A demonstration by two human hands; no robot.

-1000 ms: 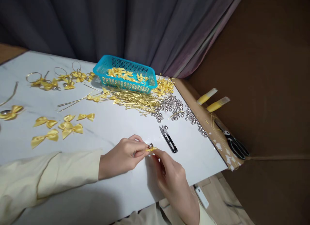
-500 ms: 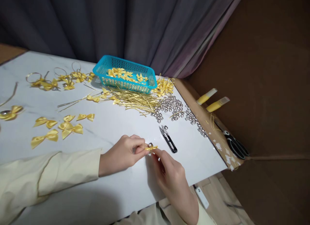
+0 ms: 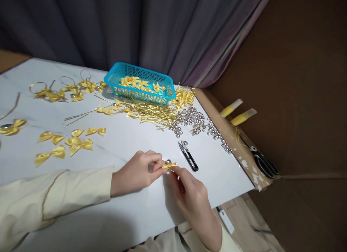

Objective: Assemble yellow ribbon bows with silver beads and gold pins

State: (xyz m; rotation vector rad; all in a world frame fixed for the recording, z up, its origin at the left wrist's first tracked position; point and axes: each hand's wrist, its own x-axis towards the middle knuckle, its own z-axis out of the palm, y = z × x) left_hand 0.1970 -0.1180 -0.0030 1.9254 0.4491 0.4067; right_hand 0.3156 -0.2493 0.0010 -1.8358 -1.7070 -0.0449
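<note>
Between my two hands, just above the white tabletop, is a small yellow ribbon bow [image 3: 170, 165]. A round silver bell [image 3: 168, 162] sits against its far side. My left hand [image 3: 143, 169] is closed and pinches the left end of the bow with thumb and fingertips. From the right, my right hand [image 3: 189, 194] is closed too, its thumb and forefinger pinching at the bow's right end and lower edge. The fingers partly cover the bow. Black thread snips [image 3: 189, 156] lie just beyond my right hand.
A blue basket [image 3: 141, 96] holding yellow bows stands at the back. Gold wire ties [image 3: 154, 111] and a heap of silver bells [image 3: 191, 118] lie before it. Loose bows [image 3: 80, 145] are at left. Scissors [image 3: 261, 159] and two yellow tubes [image 3: 244, 116] rest along the right edge.
The bow has turned slightly between my fingertips, so more of its face shows. Both hands stay almost in the same place.
</note>
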